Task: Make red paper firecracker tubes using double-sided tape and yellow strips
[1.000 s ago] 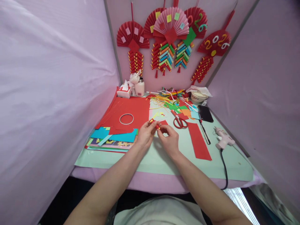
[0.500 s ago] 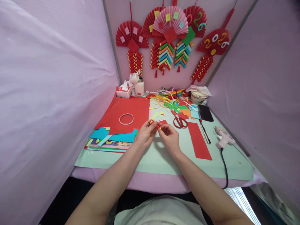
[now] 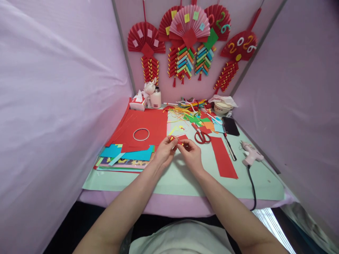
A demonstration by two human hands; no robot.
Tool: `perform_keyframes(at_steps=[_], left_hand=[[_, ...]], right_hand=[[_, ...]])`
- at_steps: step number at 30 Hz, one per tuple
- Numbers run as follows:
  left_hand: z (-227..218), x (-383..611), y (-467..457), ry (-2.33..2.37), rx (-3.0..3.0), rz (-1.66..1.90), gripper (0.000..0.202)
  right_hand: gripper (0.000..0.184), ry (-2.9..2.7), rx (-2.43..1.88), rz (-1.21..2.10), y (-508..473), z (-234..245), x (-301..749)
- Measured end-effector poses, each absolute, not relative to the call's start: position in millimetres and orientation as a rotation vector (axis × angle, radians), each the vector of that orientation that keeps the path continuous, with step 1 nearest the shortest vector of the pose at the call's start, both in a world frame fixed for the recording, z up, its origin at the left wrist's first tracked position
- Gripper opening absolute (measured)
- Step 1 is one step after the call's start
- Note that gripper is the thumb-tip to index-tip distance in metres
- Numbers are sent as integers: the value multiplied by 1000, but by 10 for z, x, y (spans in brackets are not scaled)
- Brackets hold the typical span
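Over the near middle of the table, a small red paper roll (image 3: 180, 142) with yellow bands is pinched between my fingertips. My left hand (image 3: 165, 151) grips its left part with thumb and fingers. At the other end my right hand (image 3: 191, 153) closes on it, thumb and index finger pressed together. The fingers hide much of the roll. A red paper piece (image 3: 182, 137) lies just beyond my fingertips. Red-handled scissors (image 3: 203, 137) rest to the right of it, apart from my hands.
On the left, red paper sheets (image 3: 150, 121) carry a ring (image 3: 141, 134), with coloured paper (image 3: 108, 151) nearer me. To the right are a red strip (image 3: 224, 157), a phone (image 3: 230, 126) and a corded glue gun (image 3: 251, 154). Paper fans (image 3: 189, 23) hang on the back wall.
The view has shifted slightly. Both hands stay together around the red roll, and a little more of it shows between the fingertips.
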State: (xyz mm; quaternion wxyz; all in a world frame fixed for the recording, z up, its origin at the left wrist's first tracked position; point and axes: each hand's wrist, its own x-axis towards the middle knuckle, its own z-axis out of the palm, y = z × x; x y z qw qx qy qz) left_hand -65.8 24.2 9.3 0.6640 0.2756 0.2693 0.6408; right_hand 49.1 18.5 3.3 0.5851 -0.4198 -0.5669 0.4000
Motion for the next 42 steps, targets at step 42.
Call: perform_keyframes(at_steps=[42], left_hand=[[164, -638, 230, 626, 675, 1527, 23]], right_hand=[[25, -1243, -902, 1137, 225, 135, 581]])
